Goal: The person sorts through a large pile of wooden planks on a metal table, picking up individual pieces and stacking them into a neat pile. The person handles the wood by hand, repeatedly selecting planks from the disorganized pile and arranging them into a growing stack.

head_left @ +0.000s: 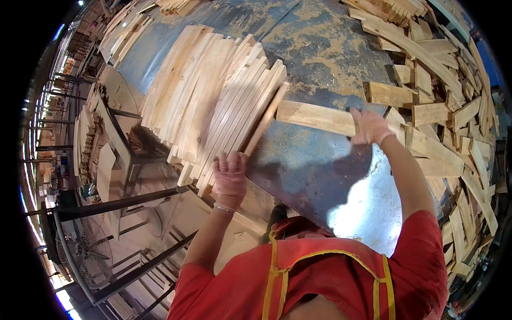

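A row of pale wooden boards (194, 88) lies side by side on the metal table, several of them standing on edge at its right side. My left hand (230, 178), in a thin pinkish glove, rests against the near ends of these boards with its fingers laid on them. To the right, a single wooden board (314, 116) lies crosswise, its left end close to the row. My gloved right hand (369, 127) is closed over that board's right part, slightly blurred by motion.
The dusty metal table (304, 154) has sawdust on it. A jumbled heap of wooden pieces (434, 114) covers its right side. At lower left stand a black metal frame (122, 205) and a large fan (88, 245). More boards (128, 40) lie at the far left.
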